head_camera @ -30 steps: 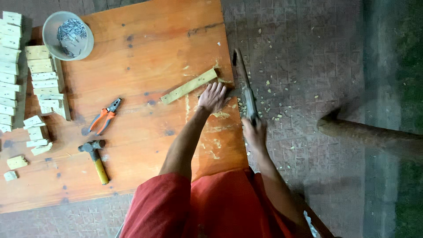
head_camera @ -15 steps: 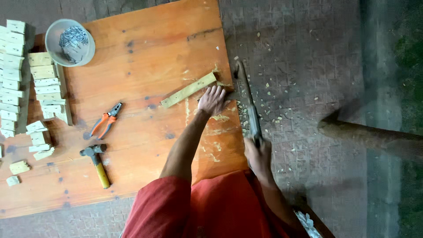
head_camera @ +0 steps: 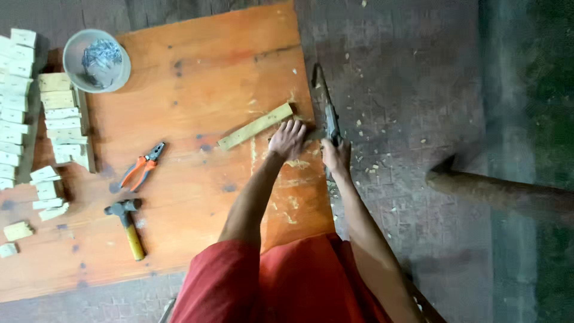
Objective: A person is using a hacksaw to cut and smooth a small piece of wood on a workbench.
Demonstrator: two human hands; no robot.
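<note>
Since a moment ago, right hand (head_camera: 336,157) has slid forward along the saw (head_camera: 327,116), now level with left hand (head_camera: 288,139) at the tabletop (head_camera: 197,72) edge.

Sawing looks under way: left hand presses flat, fingers open, on the end of a pale wooden strip (head_camera: 256,126) lying slantwise at the orange tabletop's right edge. Right hand's grip is closed round the saw handle. Next stroke calls for holding the strip steady. Pliers (head_camera: 142,165), hammer (head_camera: 127,219), nail bowl (head_camera: 97,60) and cut blocks (head_camera: 64,122) lie well to the left.

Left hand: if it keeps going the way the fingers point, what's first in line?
The left hand already rests fingers-first against the wooden strip on the orange board. Past the strip, only bare board up to its far edge, as far as this flat top-down view shows.
</note>
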